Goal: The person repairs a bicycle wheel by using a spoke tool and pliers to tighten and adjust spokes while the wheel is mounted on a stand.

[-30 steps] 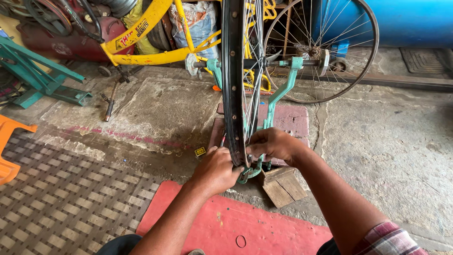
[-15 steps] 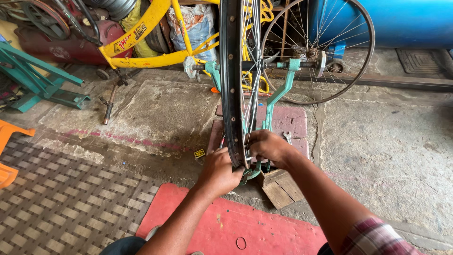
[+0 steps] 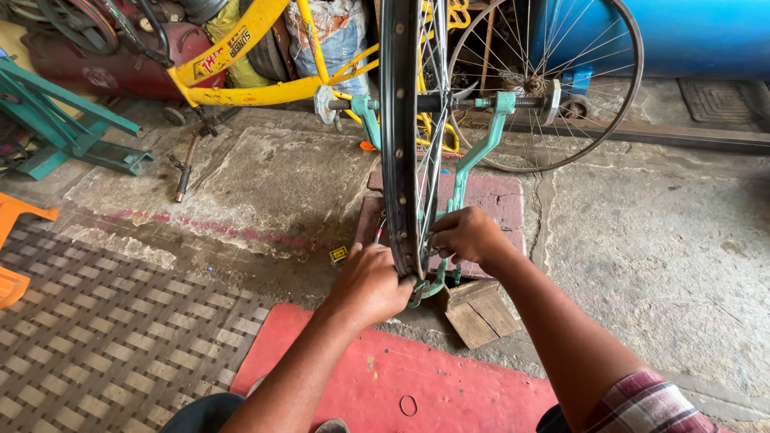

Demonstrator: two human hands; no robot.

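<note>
A dark bicycle wheel rim (image 3: 399, 120) with thin spokes stands upright in a green truing stand (image 3: 481, 148). My left hand (image 3: 370, 285) grips the bottom of the rim from the left. On the right side, my right hand (image 3: 465, 235) is closed on the spokes near the rim; a small tool in it cannot be made out. The stand rests on a reddish slab (image 3: 501, 200).
A yellow bicycle frame (image 3: 249, 60) leans at the back left, a second spoked wheel (image 3: 561, 80) and a blue drum (image 3: 690, 36) at the back right. Green metal stand (image 3: 56, 120) far left, orange object (image 3: 16, 248), red mat (image 3: 417, 377), wooden block (image 3: 481, 313).
The view has shifted slightly. Both hands stay at the bottom of the rim, with the right hand moved a little along the spokes.
</note>
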